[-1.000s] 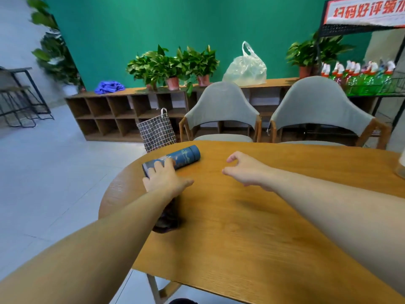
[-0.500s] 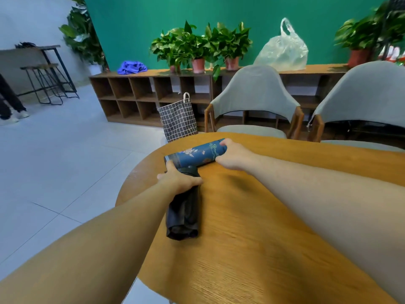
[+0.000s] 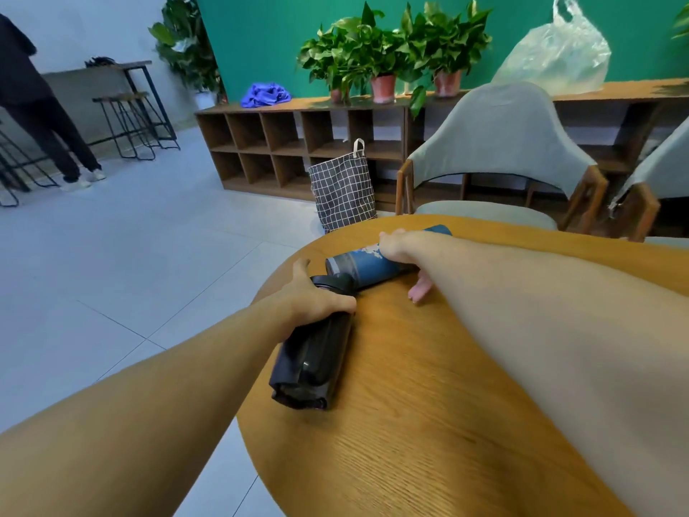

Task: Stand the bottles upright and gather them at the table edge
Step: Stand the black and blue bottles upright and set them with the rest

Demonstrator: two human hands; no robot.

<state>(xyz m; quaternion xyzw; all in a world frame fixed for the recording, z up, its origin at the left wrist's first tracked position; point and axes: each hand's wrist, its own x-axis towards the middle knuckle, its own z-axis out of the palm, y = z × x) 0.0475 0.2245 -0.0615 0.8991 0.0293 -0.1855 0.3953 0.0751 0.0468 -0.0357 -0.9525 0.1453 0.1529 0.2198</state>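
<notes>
Two bottles lying on table [image 3: 428, 423]: black [image 3: 317, 360] clasped by left hand [image 3: 313, 300], blue [image 3: 373, 264] wrapped by right hand [image 3: 400, 246].

- Black bottle [image 3: 313, 352] lies on its side on the wooden table [image 3: 428, 423], left hand [image 3: 317, 298] wrapped around its upper end.
- Blue bottle [image 3: 373, 264] also lies flat (patterned body), right hand [image 3: 404, 251] clasped over it.
- The bottles' near ends almost touch.
</notes>
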